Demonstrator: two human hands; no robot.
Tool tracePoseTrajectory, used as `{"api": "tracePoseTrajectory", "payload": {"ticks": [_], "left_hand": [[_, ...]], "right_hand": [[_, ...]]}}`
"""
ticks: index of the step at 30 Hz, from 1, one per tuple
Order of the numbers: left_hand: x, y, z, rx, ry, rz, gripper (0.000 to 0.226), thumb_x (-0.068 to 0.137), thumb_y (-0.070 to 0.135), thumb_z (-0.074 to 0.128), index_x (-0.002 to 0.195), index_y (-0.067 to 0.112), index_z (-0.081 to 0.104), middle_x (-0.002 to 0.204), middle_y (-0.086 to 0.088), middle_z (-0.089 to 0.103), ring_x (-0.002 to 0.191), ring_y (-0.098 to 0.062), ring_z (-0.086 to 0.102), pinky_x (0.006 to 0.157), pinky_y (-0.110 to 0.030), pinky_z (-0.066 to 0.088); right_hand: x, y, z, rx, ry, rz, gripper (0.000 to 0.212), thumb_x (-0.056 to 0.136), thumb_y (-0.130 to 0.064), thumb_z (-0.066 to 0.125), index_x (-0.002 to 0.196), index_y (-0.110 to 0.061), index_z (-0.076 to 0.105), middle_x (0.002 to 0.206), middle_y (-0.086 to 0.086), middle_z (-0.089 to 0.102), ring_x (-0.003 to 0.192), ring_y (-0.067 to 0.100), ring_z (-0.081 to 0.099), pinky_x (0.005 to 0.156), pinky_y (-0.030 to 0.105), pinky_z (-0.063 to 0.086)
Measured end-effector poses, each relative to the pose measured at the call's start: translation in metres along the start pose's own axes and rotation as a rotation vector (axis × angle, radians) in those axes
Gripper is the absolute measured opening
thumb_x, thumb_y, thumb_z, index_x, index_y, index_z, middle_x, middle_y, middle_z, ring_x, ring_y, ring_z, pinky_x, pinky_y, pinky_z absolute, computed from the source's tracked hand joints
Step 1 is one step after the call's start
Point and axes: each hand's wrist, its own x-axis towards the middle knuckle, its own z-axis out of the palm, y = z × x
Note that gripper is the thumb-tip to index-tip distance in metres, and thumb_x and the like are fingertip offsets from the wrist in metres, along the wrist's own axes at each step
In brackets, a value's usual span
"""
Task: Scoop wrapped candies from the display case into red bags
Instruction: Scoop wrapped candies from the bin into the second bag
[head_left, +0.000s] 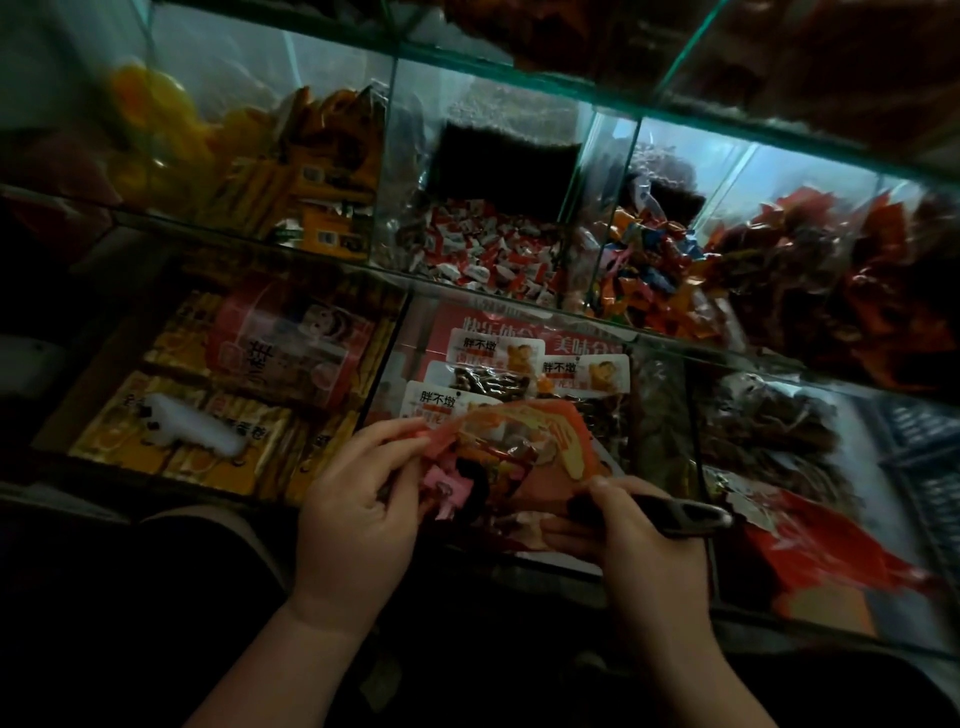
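Left hand (358, 499): fingers curled, pinching the red bag (524, 441) by its left edge. Bag spans both sets of fingers, mouth gaping. Right hand (639, 540): fingers wrapped round dark scoop (675, 514), long axis running right from the thumb. Wrapped candies (644, 275) lie beyond the fingertips; right hand nearer.

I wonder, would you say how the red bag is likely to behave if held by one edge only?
The red bag looks thin and floppy: its rim crumples between the left hand and right hand, so one edge alone would probably let the mouth sag shut. The wrapped candies inside likely weigh it down, so it may swing.
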Motion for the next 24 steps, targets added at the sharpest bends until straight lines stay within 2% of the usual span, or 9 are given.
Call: {"api": "tracePoseTrajectory", "payload": {"ticks": [3, 6, 9, 11, 13, 16, 20, 22, 24], "left_hand": [[0.001, 0.007, -0.001, 0.027, -0.001, -0.001, 0.02, 0.088, -0.007, 0.071, 0.103, 0.006, 0.078, 0.117, 0.004, 0.069, 0.113, -0.01, 0.064, 0.098, -0.022, 0.051], [0.002, 0.02, -0.003, 0.076, 0.041, 0.109, 0.014, 0.092, -0.002, 0.07, 0.104, 0.003, 0.075, 0.126, 0.0, 0.061, 0.126, -0.019, 0.056, 0.108, -0.023, 0.041], [-0.002, 0.035, -0.002, 0.007, -0.001, 0.262, 0.015, 0.09, 0.0, 0.067, 0.103, 0.002, 0.075, 0.117, -0.003, 0.066, 0.116, -0.018, 0.061, 0.102, -0.028, 0.046], [-0.005, 0.044, 0.004, -0.035, -0.122, 0.198, 0.019, 0.092, 0.003, 0.065, 0.108, 0.008, 0.074, 0.112, 0.003, 0.067, 0.111, -0.008, 0.062, 0.098, -0.024, 0.049], [-0.004, 0.048, 0.012, 0.013, -0.257, 0.021, 0.026, 0.097, 0.016, 0.065, 0.123, 0.017, 0.069, 0.125, 0.014, 0.059, 0.122, 0.001, 0.053, 0.104, -0.02, 0.045], [0.001, 0.049, 0.023, 0.146, -0.397, -0.084, 0.053, 0.098, 0.051, 0.052, 0.146, 0.028, 0.05, 0.147, 0.022, 0.037, 0.134, 0.014, 0.022, 0.109, -0.013, 0.021], [0.007, 0.052, 0.037, 0.197, -0.528, -0.075, 0.072, 0.094, 0.068, 0.029, 0.156, 0.032, 0.038, 0.159, 0.015, 0.033, 0.145, 0.001, 0.023, 0.118, -0.025, 0.023], [0.009, 0.055, 0.042, 0.182, -0.522, -0.052, 0.069, 0.096, 0.064, 0.032, 0.155, 0.031, 0.041, 0.156, 0.013, 0.039, 0.144, -0.004, 0.03, 0.117, -0.028, 0.027], [0.012, 0.06, 0.048, 0.154, -0.489, -0.007, 0.06, 0.101, 0.056, 0.04, 0.152, 0.026, 0.048, 0.151, 0.011, 0.046, 0.141, -0.007, 0.037, 0.116, -0.034, 0.034]], "right_hand": [[-0.001, -0.009, -0.016, 0.036, 0.032, -0.034, 0.031, 0.1, -0.013, 0.06, 0.075, -0.016, 0.078, 0.076, 0.02, 0.077, 0.072, 0.038, 0.078, 0.057, 0.032, 0.062], [-0.001, -0.015, -0.031, 0.116, 0.058, -0.006, 0.033, 0.101, -0.011, 0.056, 0.074, -0.009, 0.075, 0.074, 0.022, 0.075, 0.072, 0.042, 0.077, 0.055, 0.032, 0.061], [-0.001, -0.02, -0.044, 0.217, 0.069, 0.059, 0.023, 0.102, -0.012, 0.054, 0.087, 0.0, 0.067, 0.073, 0.019, 0.073, 0.072, 0.042, 0.077, 0.053, 0.031, 0.061], [-0.003, -0.024, -0.051, 0.286, 0.057, 0.07, 0.022, 0.102, -0.012, 0.051, 0.089, 0.0, 0.063, 0.068, 0.014, 0.071, 0.065, 0.038, 0.076, 0.051, 0.031, 0.06], [-0.007, -0.031, -0.058, 0.331, 0.038, 0.056, 0.028, 0.103, -0.011, 0.048, 0.083, -0.002, 0.065, 0.063, 0.01, 0.071, 0.059, 0.034, 0.075, 0.049, 0.032, 0.06], [-0.017, -0.043, -0.072, 0.349, 0.025, 0.036, 0.052, 0.103, -0.013, 0.046, 0.059, -0.016, 0.075, 0.061, 0.008, 0.071, 0.059, 0.032, 0.076, 0.05, 0.031, 0.062], [-0.027, -0.059, -0.09, 0.397, 0.037, -0.011, 0.055, 0.103, -0.012, 0.046, 0.056, -0.018, 0.075, 0.062, 0.007, 0.071, 0.062, 0.035, 0.076, 0.049, 0.03, 0.06], [-0.031, -0.067, -0.095, 0.404, 0.029, -0.027, 0.053, 0.101, -0.011, 0.048, 0.056, -0.018, 0.075, 0.062, 0.007, 0.072, 0.061, 0.035, 0.076, 0.049, 0.03, 0.06], [-0.034, -0.073, -0.096, 0.406, 0.001, -0.043, 0.038, 0.089, -0.013, 0.058, 0.056, -0.016, 0.076, 0.064, 0.009, 0.072, 0.063, 0.037, 0.076, 0.05, 0.03, 0.06]]}}
